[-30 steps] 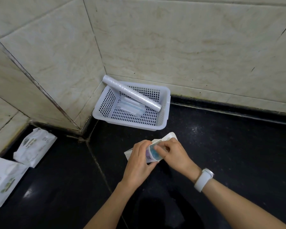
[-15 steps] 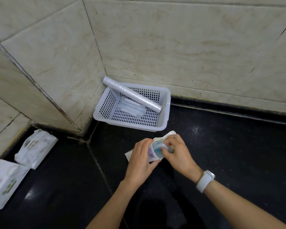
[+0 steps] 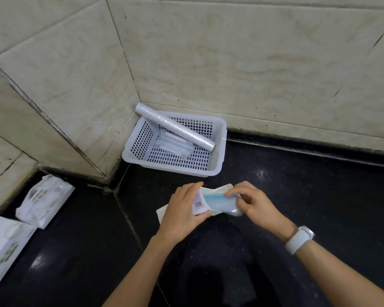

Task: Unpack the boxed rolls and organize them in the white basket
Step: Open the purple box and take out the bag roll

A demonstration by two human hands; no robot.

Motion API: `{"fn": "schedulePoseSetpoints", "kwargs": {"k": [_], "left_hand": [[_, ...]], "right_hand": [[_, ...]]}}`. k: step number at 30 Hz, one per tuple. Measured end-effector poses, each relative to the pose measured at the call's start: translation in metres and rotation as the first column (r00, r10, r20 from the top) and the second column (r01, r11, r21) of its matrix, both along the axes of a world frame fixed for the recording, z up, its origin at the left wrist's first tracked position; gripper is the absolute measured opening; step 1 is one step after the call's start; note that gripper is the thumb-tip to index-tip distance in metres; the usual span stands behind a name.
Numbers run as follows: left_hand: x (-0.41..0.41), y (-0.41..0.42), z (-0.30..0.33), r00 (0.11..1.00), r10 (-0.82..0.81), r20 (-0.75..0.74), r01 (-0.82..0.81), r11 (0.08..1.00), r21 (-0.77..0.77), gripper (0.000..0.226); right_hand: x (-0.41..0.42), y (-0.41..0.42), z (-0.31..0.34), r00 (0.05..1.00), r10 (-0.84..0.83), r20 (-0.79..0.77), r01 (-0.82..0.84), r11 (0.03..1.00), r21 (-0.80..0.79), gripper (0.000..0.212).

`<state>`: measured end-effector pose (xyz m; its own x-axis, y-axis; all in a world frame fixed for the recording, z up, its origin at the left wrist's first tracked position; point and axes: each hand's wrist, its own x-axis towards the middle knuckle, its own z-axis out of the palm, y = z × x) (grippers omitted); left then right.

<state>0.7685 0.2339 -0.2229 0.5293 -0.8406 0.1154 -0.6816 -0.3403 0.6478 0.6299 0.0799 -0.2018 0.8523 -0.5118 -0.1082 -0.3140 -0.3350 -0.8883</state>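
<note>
Your left hand (image 3: 182,214) has its grip wrapped round the small white box (image 3: 200,203), barcode facing up; your right hand (image 3: 251,201) is pinching the blue-edged roll (image 3: 221,203) that sticks partway out of the box's open right end, flaps splayed; both hands sit low over the black table (image 3: 308,196), just near of the white basket (image 3: 217,149); the basket's tucked into the far corner against the tiled wall (image 3: 231,63); inside it a long clear-wrapped roll (image 3: 175,127) lies diagonally, its far-left end propped up on the rim, and under it there's a flat clear bundle with blue stripes (image 3: 175,146) on the basket floor; off to the left on the table you've got two white packs (image 3: 46,204), well apart from everything else; white watch (image 3: 298,239) on your right wrist.
</note>
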Motion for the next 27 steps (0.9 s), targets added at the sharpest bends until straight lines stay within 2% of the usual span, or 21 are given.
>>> {"fn": "schedulePoseSetpoints", "kwargs": {"k": [3, 8, 9, 11, 12, 14, 15, 17, 19, 22, 24, 27], "left_hand": [[0.001, 0.004, 0.0, 0.999, -0.021, 0.034, 0.02, 1.0, 0.017, 0.072], [-0.002, 0.005, -0.001, 0.993, -0.035, 0.114, 0.035, 0.999, 0.003, 0.069], [-0.001, 0.005, -0.001, 0.991, -0.032, 0.134, 0.032, 0.999, -0.002, 0.068], [0.0, 0.006, -0.001, 0.985, -0.042, 0.165, 0.042, 0.999, 0.005, 0.067], [0.001, 0.007, -0.001, 0.983, -0.055, 0.178, 0.053, 0.998, 0.014, 0.067], [0.002, 0.01, -0.002, 0.974, -0.089, 0.208, 0.083, 0.996, 0.034, 0.066], [0.001, 0.012, -0.003, 0.97, -0.097, 0.223, 0.091, 0.995, 0.039, 0.066], [0.001, 0.014, -0.003, 0.964, -0.079, 0.254, 0.071, 0.997, 0.038, 0.065], [0.002, 0.015, -0.003, 0.957, -0.027, 0.29, 0.015, 0.999, 0.041, 0.065], [0.007, 0.021, -0.004, 0.938, 0.09, 0.334, -0.134, 0.985, 0.11, 0.069], [0.016, 0.028, -0.006, 0.93, 0.186, 0.318, -0.256, 0.947, 0.196, 0.069], [0.026, 0.04, -0.014, 0.919, 0.233, 0.319, -0.323, 0.908, 0.265, 0.067]], "right_hand": [[0.004, 0.004, 0.001, 0.999, -0.023, -0.039, 0.023, 1.0, 0.001, 0.036], [0.016, 0.014, -0.009, 0.978, -0.188, -0.089, 0.183, 0.981, -0.064, 0.015], [0.017, 0.016, -0.008, 0.981, -0.17, -0.099, 0.166, 0.985, -0.043, 0.014], [0.017, 0.015, -0.011, 0.981, -0.089, -0.175, 0.084, 0.996, -0.032, 0.037], [0.017, 0.013, -0.012, 0.969, -0.045, -0.244, 0.035, 0.998, -0.047, 0.042], [0.017, 0.011, -0.012, 0.935, 0.01, -0.353, -0.011, 1.0, -0.001, 0.024], [0.016, 0.011, -0.012, 0.928, 0.026, -0.372, 0.008, 0.996, 0.09, 0.014], [0.015, 0.011, -0.012, 0.943, 0.02, -0.332, 0.096, 0.939, 0.33, 0.01], [0.013, 0.011, -0.013, 0.959, -0.044, -0.279, 0.167, 0.885, 0.434, 0.005], [0.011, 0.006, -0.018, 0.959, -0.176, -0.221, 0.243, 0.914, 0.326, 0.006], [0.009, 0.0, -0.021, 0.941, -0.295, -0.166, 0.332, 0.899, 0.285, 0.01], [0.011, -0.008, -0.021, 0.902, -0.43, -0.051, 0.419, 0.839, 0.346, 0.01]]}}
